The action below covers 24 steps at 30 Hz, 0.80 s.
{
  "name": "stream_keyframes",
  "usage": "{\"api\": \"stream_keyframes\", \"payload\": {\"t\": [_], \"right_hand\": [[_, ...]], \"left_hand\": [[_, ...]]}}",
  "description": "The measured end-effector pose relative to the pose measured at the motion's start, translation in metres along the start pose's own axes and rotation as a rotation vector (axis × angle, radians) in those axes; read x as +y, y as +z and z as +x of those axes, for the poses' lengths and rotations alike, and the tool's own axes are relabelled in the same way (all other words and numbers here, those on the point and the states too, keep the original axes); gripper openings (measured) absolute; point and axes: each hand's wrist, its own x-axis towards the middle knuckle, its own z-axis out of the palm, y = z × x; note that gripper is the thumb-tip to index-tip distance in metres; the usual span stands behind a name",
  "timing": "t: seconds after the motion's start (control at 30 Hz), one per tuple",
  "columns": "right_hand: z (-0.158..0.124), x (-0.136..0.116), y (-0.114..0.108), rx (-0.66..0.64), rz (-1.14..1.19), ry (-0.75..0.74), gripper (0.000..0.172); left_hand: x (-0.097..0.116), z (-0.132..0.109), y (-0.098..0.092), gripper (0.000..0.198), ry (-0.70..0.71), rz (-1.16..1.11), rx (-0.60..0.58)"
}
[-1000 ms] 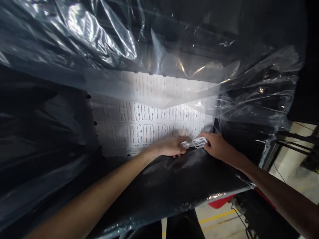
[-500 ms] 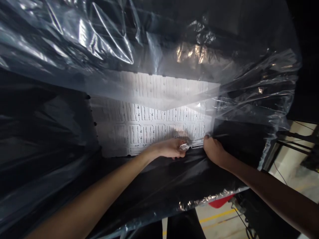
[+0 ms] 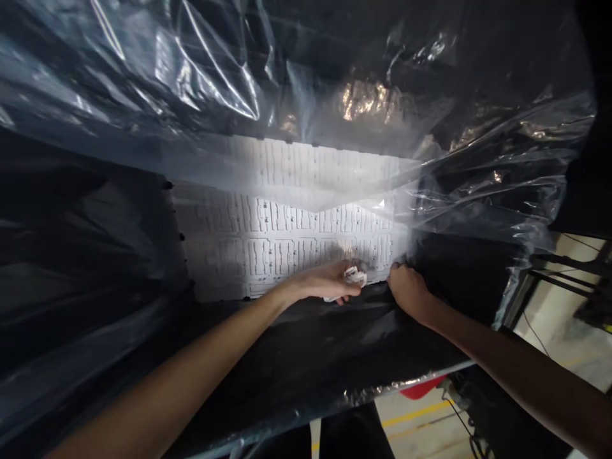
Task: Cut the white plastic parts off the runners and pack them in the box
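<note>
Clear plastic film (image 3: 191, 76), crumpled and glossy, was the largest item: it draped over the whole upper view and hung down at the right side. Black sheeting (image 3: 310, 357), also glossy, covered the left side and the near edge beneath both forearms. White panel (image 3: 287, 242), flat, patterned with rows of small cut-out shapes, lay in the middle of the dark surround, its upper part veiled by the clear film. Pale floor (image 3: 564, 344) with a yellow line (image 3: 411, 417) showed at the lower right, below the edge of the sheeting, with a small red item (image 3: 421, 387) just under that edge. Left hand (image 3: 329, 284) rested at the panel's lower edge, fingers closed around a small white clump of cut pieces (image 3: 356, 276), which sat at the fingertips, just over the panel's lower right area. Right hand (image 3: 408, 293), curled knuckles up, lay at the panel's lower right corner, near the clump but apart from it; what its fingertips gripped, if anything, could not be told.
</note>
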Motion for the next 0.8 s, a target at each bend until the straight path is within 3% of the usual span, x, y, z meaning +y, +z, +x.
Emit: {"api": "stream_keyframes", "payload": {"t": [0.17, 0.37, 0.57, 0.7, 0.8], "right_hand": [[-0.003, -0.004, 0.004, 0.067, 0.093, -0.014, 0.032], [-0.004, 0.003, -0.001, 0.124, 0.377, -0.065, 0.023], [-0.003, 0.006, -0.015, 0.172, 0.958, -0.311, 0.056], [0.006, 0.001, -0.009, 0.229, 1.294, -0.376, 0.030], [0.011, -0.001, -0.006, 0.307, 1.448, -0.374, 0.030]], "left_hand": [[0.005, -0.003, -0.010, 0.041, 0.055, -0.054, 0.177], [-0.009, 0.008, -0.016, 0.044, 0.175, -0.158, 0.273], [-0.004, 0.011, -0.012, 0.038, 0.257, -0.201, 0.225], [0.007, 0.007, -0.011, 0.039, 0.259, -0.236, 0.239], [0.017, 0.003, -0.013, 0.037, 0.251, -0.270, 0.239]]}}
